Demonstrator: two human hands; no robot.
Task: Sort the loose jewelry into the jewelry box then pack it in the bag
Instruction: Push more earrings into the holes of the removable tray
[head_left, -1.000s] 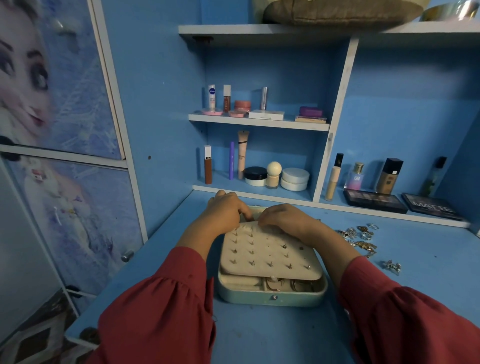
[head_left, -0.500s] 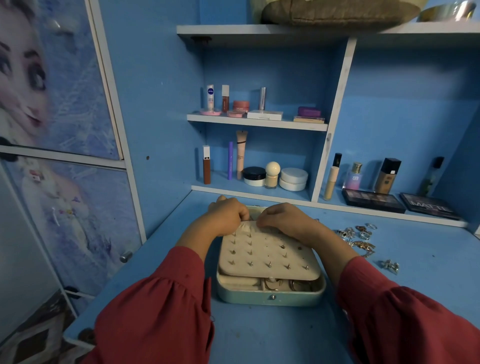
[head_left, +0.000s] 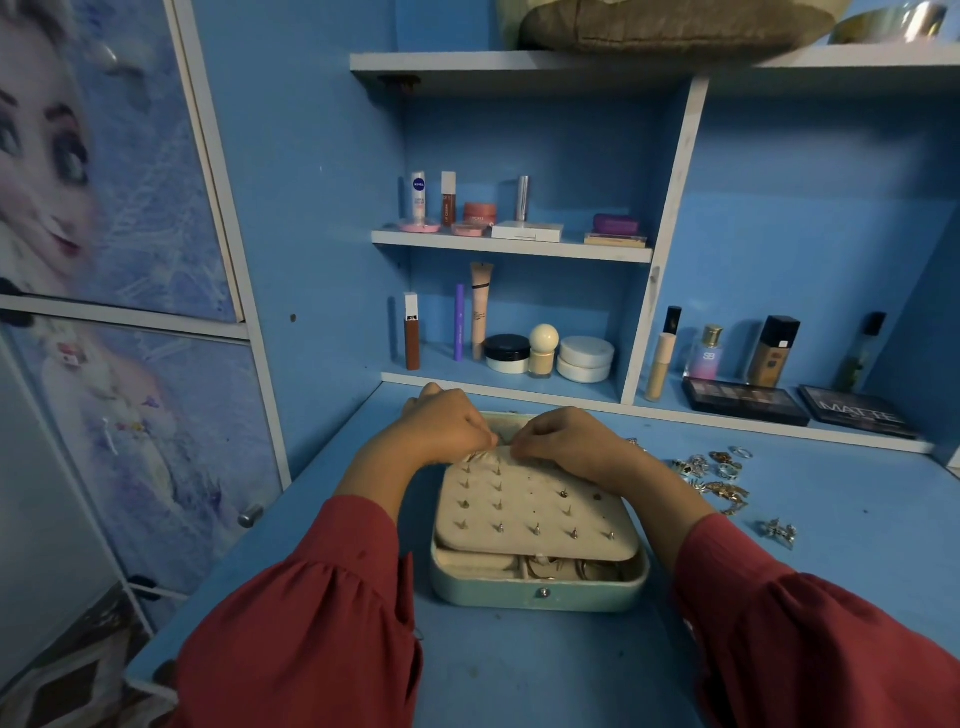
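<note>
A pale green jewelry box (head_left: 540, 592) sits on the blue desk in front of me. A cream earring panel (head_left: 535, 514) studded with several earring posts lies tilted over the box's compartments, where rings show beneath it. My left hand (head_left: 447, 423) and my right hand (head_left: 566, 436) meet at the panel's far edge, fingers curled and pinching there. What they pinch is hidden by the fingers. Loose jewelry (head_left: 714, 475) lies in a heap on the desk to the right of the box, with one separate piece (head_left: 779, 531) nearer me.
Shelves behind the desk hold cosmetics: jars (head_left: 584, 358), tubes, bottles (head_left: 771, 351) and two eyeshadow palettes (head_left: 743, 406). A brown cushion-like item (head_left: 670, 23) lies on the top shelf. A cupboard door (head_left: 114, 312) with a cartoon print stands at the left. The desk's front edge is close.
Both hands have stayed at the panel's far edge with only small finger movement. The box and loose jewelry have not moved.
</note>
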